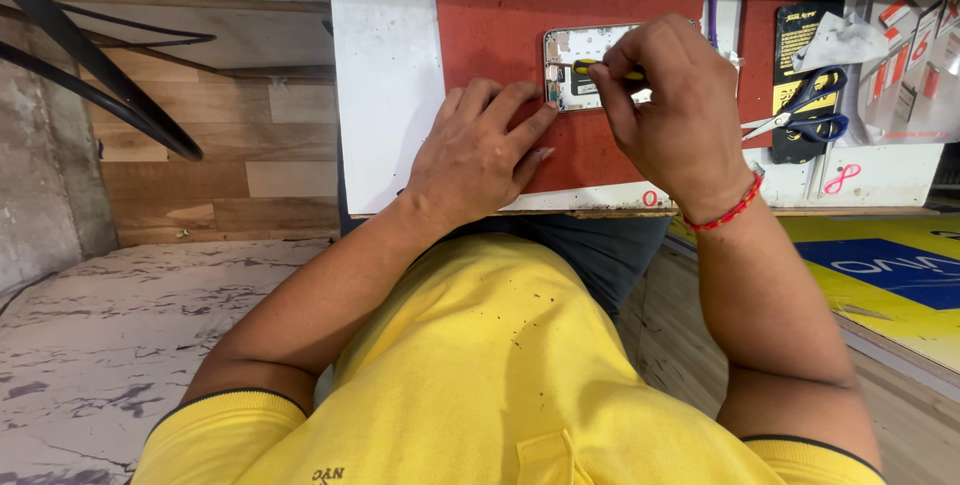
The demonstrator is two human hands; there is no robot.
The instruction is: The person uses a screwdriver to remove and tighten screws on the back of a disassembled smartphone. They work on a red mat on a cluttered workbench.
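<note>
Phone (585, 55) mid red mat (490, 35), bare mat left.
Left hand (475, 150) presses phone's edge; right hand (665, 95) pinches screwdriver (600, 68) over it.

Colours and patterns at the bench, as observed.

Work mat (500, 35): red, plain, on a white table top (385, 85) with a bare wooden edge. Opened phone (585, 70): silver-white frame, pale interior with dark patches. Screwdriver (605, 69): yellow and black handle. Scissors (805, 110): blue handles, silver blades, lying on a black card with yellow print. Wrist thread (728, 213): red, on the right hand (665, 110). Shirt (490, 365): yellow, dark trim at the sleeves. Floor (110, 335): grey-white, marbled with darker streaks. Wall panels (220, 145): brown wood grain. Board (890, 275) at right: yellow with a blue patch.
</note>
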